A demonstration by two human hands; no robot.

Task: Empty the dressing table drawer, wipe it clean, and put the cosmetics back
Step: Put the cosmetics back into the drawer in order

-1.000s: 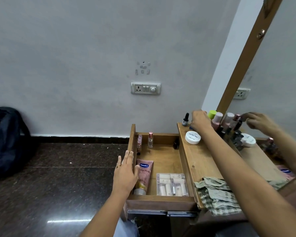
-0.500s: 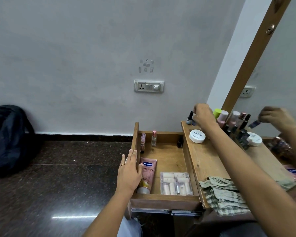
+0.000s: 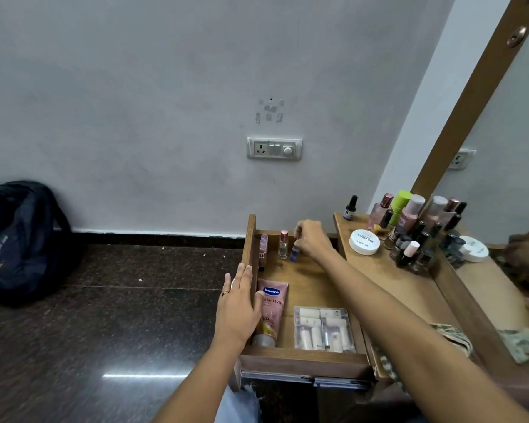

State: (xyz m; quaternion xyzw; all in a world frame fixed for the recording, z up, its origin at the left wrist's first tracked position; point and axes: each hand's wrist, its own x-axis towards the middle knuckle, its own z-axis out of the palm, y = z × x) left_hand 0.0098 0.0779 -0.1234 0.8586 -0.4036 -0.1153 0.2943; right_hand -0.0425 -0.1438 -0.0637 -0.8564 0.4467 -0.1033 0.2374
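Since a second ago my right hand (image 3: pixel 310 241) has come off the worktop (image 3: pixel 416 285) into the drawer (image 3: pixel 303 361), pinching a small blue bottle (image 3: pixel 293 254) beside a perfume bottle (image 3: pixel 283 245) at the back. My left hand (image 3: pixel 239 306) rests straight-fingered on the drawer's left wall. Nearer lie a pink Vaseline tube (image 3: pixel 271 312) and a clear case (image 3: pixel 324 329); the white jar (image 3: pixel 364 242) reads NAIL POLISH.
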